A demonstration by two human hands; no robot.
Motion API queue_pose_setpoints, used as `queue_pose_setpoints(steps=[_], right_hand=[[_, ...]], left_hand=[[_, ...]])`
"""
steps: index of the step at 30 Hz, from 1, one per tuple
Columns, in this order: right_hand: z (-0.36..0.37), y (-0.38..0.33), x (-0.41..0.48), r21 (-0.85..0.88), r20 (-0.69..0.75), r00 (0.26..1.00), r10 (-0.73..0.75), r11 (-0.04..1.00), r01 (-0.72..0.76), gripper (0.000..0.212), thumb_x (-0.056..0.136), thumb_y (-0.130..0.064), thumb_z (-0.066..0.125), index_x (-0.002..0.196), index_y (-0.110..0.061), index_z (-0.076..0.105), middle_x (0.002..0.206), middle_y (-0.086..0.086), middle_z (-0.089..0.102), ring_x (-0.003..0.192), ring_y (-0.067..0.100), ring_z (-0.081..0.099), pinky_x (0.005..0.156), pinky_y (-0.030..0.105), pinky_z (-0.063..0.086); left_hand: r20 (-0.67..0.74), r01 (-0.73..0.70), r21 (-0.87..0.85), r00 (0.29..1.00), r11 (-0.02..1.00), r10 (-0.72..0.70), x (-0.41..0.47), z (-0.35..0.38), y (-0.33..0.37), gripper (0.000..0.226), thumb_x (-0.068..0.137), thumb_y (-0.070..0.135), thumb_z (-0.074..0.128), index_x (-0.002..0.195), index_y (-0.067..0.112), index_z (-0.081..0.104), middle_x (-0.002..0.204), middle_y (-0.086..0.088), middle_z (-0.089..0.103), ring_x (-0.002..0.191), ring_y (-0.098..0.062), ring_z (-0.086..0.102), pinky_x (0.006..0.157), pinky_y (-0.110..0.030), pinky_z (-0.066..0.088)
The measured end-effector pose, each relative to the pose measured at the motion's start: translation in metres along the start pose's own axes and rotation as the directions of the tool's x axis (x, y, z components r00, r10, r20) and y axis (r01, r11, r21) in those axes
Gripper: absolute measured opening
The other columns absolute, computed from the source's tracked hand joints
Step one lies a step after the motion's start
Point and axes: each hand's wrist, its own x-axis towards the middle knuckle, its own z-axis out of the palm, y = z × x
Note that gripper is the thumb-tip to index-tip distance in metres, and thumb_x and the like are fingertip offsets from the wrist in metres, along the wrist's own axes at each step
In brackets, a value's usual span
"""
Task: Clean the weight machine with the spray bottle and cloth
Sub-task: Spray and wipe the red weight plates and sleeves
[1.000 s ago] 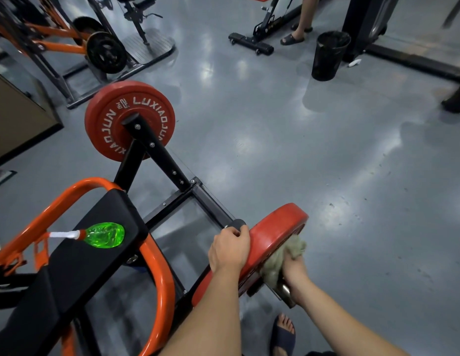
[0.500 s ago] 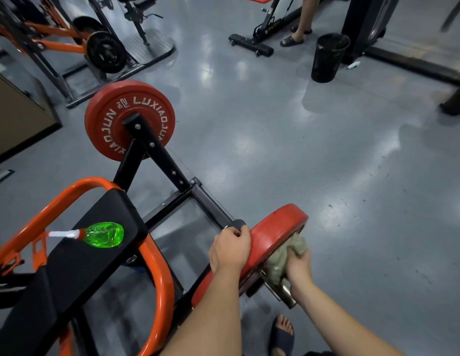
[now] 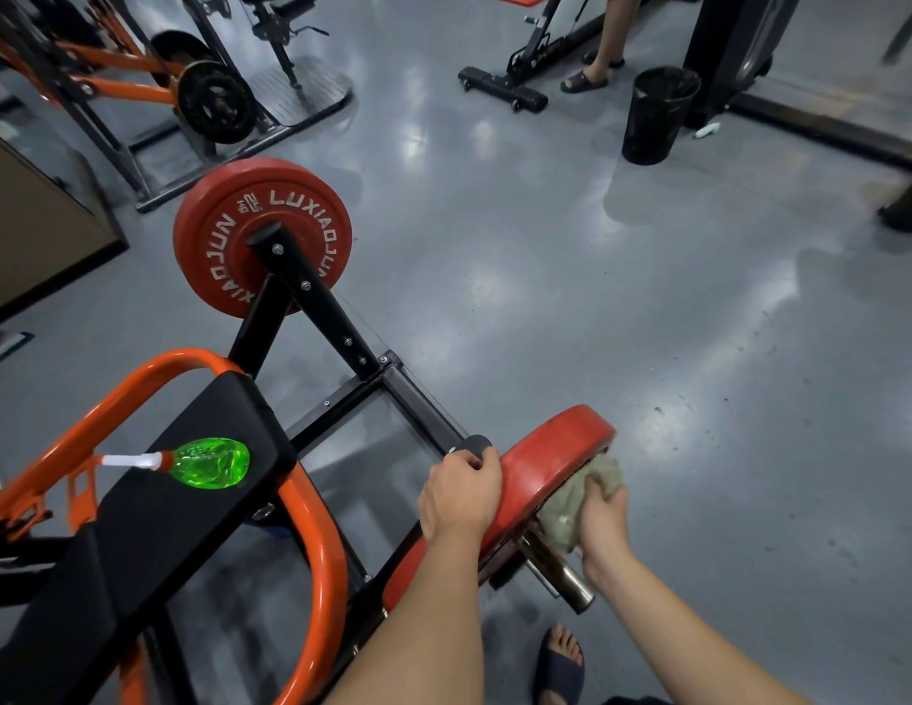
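Our right hand point(image 3: 604, 521) bunches the soft cloth point(image 3: 578, 493) against the red plate point(image 3: 540, 465), on its outer face. Our left hand point(image 3: 461, 493) curls over its heavy rim. The spray bottle point(image 3: 209, 461) lies on the pad point(image 3: 153, 521).

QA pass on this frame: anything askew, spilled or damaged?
Only the spray bottle: it lies on its side on the black pad, nozzle pointing left. No spill shows. The left hand grips the near plate, the right hand holds the cloth against it; nothing looks damaged.

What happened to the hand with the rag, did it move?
Yes. The right hand slid the rag up the red plate, away from the metal bar's end.
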Motion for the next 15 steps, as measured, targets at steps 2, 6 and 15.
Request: queue_pose_setpoints(steps=[2, 6, 15], right_hand=[[0.004, 0.018, -0.013, -0.058, 0.135, 0.983, 0.128, 0.991, -0.121, 0.014, 0.108, -0.024, 0.036, 0.117, -0.017, 0.045, 0.107, 0.020, 0.066, 0.091, 0.034, 0.068, 0.065, 0.039, 0.059], [0.006, 0.025, -0.026, -0.085, 0.184, 0.972, 0.144, 0.988, -0.130, 0.014, 0.107, -0.017, 0.037, 0.105, -0.014, 0.051, 0.095, 0.016, 0.067, 0.081, 0.031, 0.069, 0.057, 0.033, 0.056], [-0.010, -0.009, 0.010, -0.028, 0.063, 0.997, -0.035, 0.999, 0.037, 0.022, 0.110, -0.027, 0.038, 0.130, -0.018, 0.036, 0.111, 0.006, 0.062, 0.104, 0.024, 0.063, 0.086, 0.040, 0.052]], left_hand=[[0.002, 0.000, -0.003, 1.000, 1.000, 0.000, 0.000, 0.000, 0.000, 0.041, 0.095, 0.052, 0.042, 0.081, 0.026, 0.069, 0.075, 0.009, 0.063, 0.074, -0.014, 0.059, 0.072, -0.033, 0.046], [0.001, -0.003, -0.008, 1.000, 1.000, 0.003, 0.000, -0.001, 0.000, 0.040, 0.094, 0.051, 0.043, 0.082, 0.024, 0.069, 0.076, 0.010, 0.059, 0.080, -0.019, 0.058, 0.074, -0.033, 0.045], [-0.007, -0.017, -0.043, 1.000, 0.999, 0.016, 0.002, 0.001, -0.005, 0.038, 0.096, 0.051, 0.043, 0.092, 0.026, 0.071, 0.077, 0.012, 0.055, 0.083, -0.019, 0.056, 0.079, -0.035, 0.047]])
